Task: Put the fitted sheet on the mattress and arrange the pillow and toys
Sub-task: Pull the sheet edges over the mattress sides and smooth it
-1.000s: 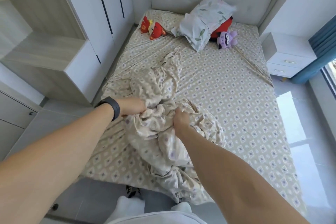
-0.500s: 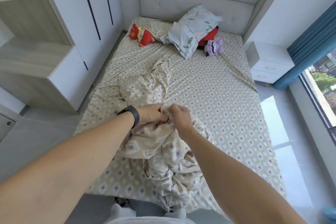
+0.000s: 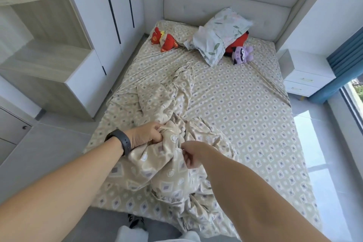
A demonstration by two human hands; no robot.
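A beige diamond-patterned fitted sheet (image 3: 245, 116) covers most of the mattress, with a bunched heap of it at the near middle. My left hand (image 3: 146, 134), with a black band on its wrist, grips a gathered wad of the heap. My right hand (image 3: 193, 153) pinches a fold of the same fabric just right of it. At the head end a leaf-print pillow (image 3: 218, 35) leans over a red plush (image 3: 236, 44). A purple plush (image 3: 242, 55) lies beside it, and a red doll (image 3: 164, 39) lies to the left.
A grey padded headboard (image 3: 225, 0) closes the far end. White wardrobe and open shelving (image 3: 64, 49) line the left side, leaving a narrow gap. A white nightstand (image 3: 306, 72) and blue curtain (image 3: 345, 68) stand at the right. My feet are at the bed's foot.
My hands, close together half a second ago, have drawn apart along the bunched fabric, the right one coming toward me. The view has tilted up toward the headboard.
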